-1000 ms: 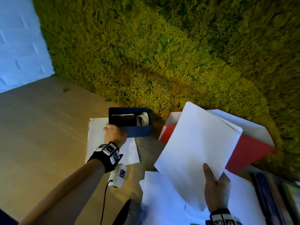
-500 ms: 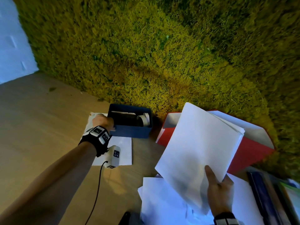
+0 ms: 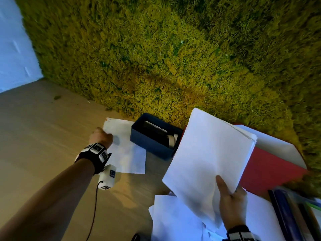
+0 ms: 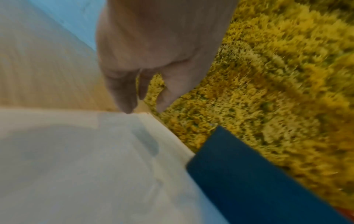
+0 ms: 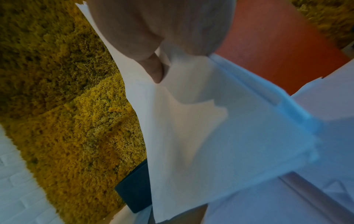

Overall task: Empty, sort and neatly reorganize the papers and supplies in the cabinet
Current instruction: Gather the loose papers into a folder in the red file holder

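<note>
Almost nothing here can be read. A small red mark and a faint handwritten scribble, too small to make out, sit at the far corner of the single sheet [image 3: 124, 145] lying at ten o'clock from the blue box [image 3: 152, 145]. The wristband [image 3: 96, 150] carries black-and-white square tracking codes, not letters. The held papers [image 3: 208, 162] show blank.
</note>
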